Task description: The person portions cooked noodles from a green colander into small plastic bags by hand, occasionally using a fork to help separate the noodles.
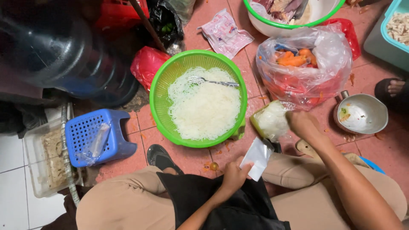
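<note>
We hold white packet [257,158] in left hand [233,175], fingers pinched on its lower edge, raised over lap, kept off dirty floor [375,149]. Right hand [301,123] grips bag of noodles [271,120], fingers closed on its right end. Just left of those fingers: green colander [158,91] with noodles and fork [211,81], within reach. Beyond: carrot bag [304,64]. Right: metal pot [362,114].

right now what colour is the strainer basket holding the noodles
Bright green basket, with white noodles; the head view shows it.

Pink-white sachet [226,33] on tiles; perhaps empty.
</note>
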